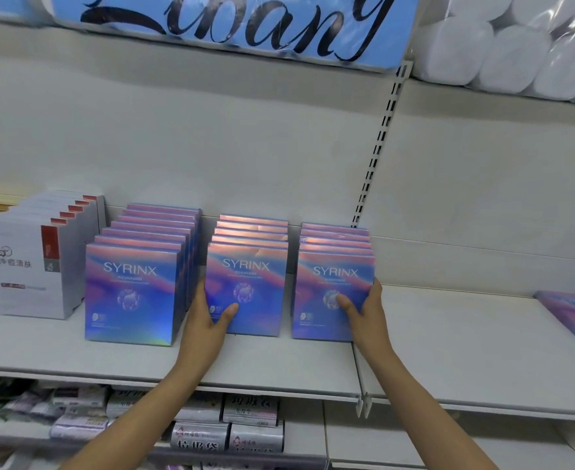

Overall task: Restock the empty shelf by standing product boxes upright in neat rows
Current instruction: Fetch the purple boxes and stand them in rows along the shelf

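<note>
Three rows of iridescent blue-purple SYRINX boxes stand upright on the white shelf (279, 364). The left row (133, 293) is the longest. My left hand (211, 317) grips the left edge of the middle row's front box (248, 286), thumb across its face. My right hand (364, 310) grips the right edge of the right row's front box (330, 293), thumb on its front. One more SYRINX box (574, 317) lies flat on the shelf at the far right.
White boxes with red labels (38, 259) stand in a row to the left, gold boxes beyond them. A slotted upright (377, 147) splits the back panel. Wrapped tissue rolls (503, 45) sit on the shelf above. Packaged goods (228, 425) fill the shelf below.
</note>
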`<state>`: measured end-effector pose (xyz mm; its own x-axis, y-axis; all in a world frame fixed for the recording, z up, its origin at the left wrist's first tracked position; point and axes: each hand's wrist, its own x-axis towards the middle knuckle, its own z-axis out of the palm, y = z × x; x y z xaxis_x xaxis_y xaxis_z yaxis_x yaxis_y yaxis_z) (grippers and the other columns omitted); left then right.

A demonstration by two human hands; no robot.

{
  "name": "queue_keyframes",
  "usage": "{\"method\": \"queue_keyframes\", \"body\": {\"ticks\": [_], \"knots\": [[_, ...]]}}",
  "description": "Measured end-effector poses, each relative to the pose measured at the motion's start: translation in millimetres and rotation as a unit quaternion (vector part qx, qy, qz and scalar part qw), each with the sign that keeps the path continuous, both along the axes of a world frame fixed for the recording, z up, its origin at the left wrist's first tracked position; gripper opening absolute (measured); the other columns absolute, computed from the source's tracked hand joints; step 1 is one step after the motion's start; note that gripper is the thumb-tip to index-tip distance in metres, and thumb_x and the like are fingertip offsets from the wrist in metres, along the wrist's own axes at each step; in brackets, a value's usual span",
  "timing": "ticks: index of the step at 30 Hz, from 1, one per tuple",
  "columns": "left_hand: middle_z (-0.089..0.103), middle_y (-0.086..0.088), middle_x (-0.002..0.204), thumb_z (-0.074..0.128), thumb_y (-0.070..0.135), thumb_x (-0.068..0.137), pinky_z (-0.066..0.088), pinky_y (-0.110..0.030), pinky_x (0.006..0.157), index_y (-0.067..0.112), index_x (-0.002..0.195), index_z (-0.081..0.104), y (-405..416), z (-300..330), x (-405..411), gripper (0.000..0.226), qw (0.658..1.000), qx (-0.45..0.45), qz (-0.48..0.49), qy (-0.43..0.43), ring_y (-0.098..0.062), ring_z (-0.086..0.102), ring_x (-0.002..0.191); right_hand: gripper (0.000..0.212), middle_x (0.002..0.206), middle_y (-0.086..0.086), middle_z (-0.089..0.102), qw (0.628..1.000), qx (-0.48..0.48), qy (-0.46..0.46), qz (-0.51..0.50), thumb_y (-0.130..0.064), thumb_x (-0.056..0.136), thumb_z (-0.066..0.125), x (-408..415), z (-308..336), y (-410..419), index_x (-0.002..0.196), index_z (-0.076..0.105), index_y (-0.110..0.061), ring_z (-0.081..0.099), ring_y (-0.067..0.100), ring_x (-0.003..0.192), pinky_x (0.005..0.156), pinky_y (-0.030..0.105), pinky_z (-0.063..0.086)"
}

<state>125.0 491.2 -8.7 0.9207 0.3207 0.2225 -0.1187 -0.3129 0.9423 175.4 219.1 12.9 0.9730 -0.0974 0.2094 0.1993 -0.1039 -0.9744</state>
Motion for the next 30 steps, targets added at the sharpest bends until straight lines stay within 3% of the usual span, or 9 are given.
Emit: {"method": "queue_keyframes", "body": {"ticks": [5, 8, 10, 12, 16, 19, 30], "knots": [[0.040, 0.007, 0.155, 0.071, 0.019, 0.092, 0.035, -0.039, 0.118, 0.024, 0.156, 0.029, 5.9, -0.7, -1.6, 0.077, 1.000, -0.003, 0.016, -0.018, -0.010, 0.039, 0.140, 0.049, 0.125, -0.005, 0.056, 0.999, -0.039, -0.002, -0.001, -0.020, 0.094, 0.068, -5.4, 7.4, 1.3, 0.131, 0.036, -0.024, 0.064, 0.010, 0.109, 0.072, 0.018, 0.058], [0.035, 0.003, 0.159, 0.067, 0.007, 0.093, 0.031, -0.040, 0.120, 0.019, 0.156, 0.030, 7.0, 7.7, -11.0, 0.074, 0.987, 0.100, 0.049, -0.115, -0.015, 0.034, 0.146, 0.052, 0.130, -0.006, 0.054, 0.994, -0.109, 0.005, -0.008, -0.031, 0.091, 0.070, -12.8, 15.0, -12.3, 0.133, 0.040, -0.026, 0.059, 0.016, 0.122, 0.077, 0.013, 0.055], [0.040, 0.001, 0.156, 0.061, 0.009, 0.093, 0.029, -0.036, 0.120, 0.014, 0.152, 0.038, 3.7, 20.0, -16.9, 0.063, 0.965, 0.163, 0.032, -0.204, -0.018, 0.035, 0.146, 0.064, 0.143, -0.007, 0.045, 0.982, -0.185, -0.006, -0.042, -0.031, 0.094, 0.067, -25.9, 24.7, -25.0, 0.147, 0.032, -0.020, 0.047, 0.012, 0.133, 0.092, 0.012, 0.048], [0.048, 0.002, 0.151, 0.061, 0.015, 0.093, 0.032, -0.034, 0.118, 0.012, 0.144, 0.049, -7.3, 35.2, -20.2, 0.053, 0.955, 0.168, -0.038, -0.240, -0.017, 0.041, 0.142, 0.075, 0.157, -0.008, 0.034, 0.968, -0.236, -0.045, -0.076, -0.033, 0.094, 0.066, -42.6, 35.6, -39.1, 0.156, 0.024, -0.021, 0.037, 0.007, 0.139, 0.108, 0.022, 0.039], [0.054, 0.018, 0.142, 0.068, 0.029, 0.091, 0.038, -0.039, 0.115, 0.026, 0.135, 0.057, -49.1, 63.3, -19.8, 0.045, 0.941, 0.165, -0.214, -0.203, -0.005, 0.046, 0.137, 0.063, 0.151, -0.015, 0.044, 0.953, -0.278, -0.099, -0.065, -0.030, 0.093, 0.068, -82.9, 57.8, -61.0, 0.149, 0.039, -0.027, 0.042, -0.001, 0.134, 0.109, 0.019, 0.036], [0.060, 0.020, 0.134, 0.073, 0.033, 0.088, 0.041, -0.039, 0.113, 0.030, 0.125, 0.064, -90.1, 77.7, -15.0, 0.038, 0.921, 0.156, -0.305, -0.185, -0.006, 0.052, 0.132, 0.051, 0.139, -0.018, 0.055, 0.942, -0.311, -0.115, -0.046, -0.031, 0.093, 0.070, -108.4, 69.1, -81.9, 0.140, 0.051, -0.025, 0.049, -0.005, 0.127, 0.108, 0.018, 0.040], [0.060, 0.020, 0.129, 0.078, 0.037, 0.086, 0.046, -0.037, 0.106, 0.037, 0.124, 0.061, -263.5, 77.9, -11.5, 0.042, 0.879, 0.167, -0.410, -0.176, -0.007, 0.056, 0.124, 0.043, 0.125, -0.020, 0.062, 0.934, -0.336, -0.092, -0.074, -0.036, 0.088, 0.074, -157.7, 74.2, -226.3, 0.127, 0.060, -0.028, 0.055, 0.003, 0.121, 0.104, 0.021, 0.042]]}}
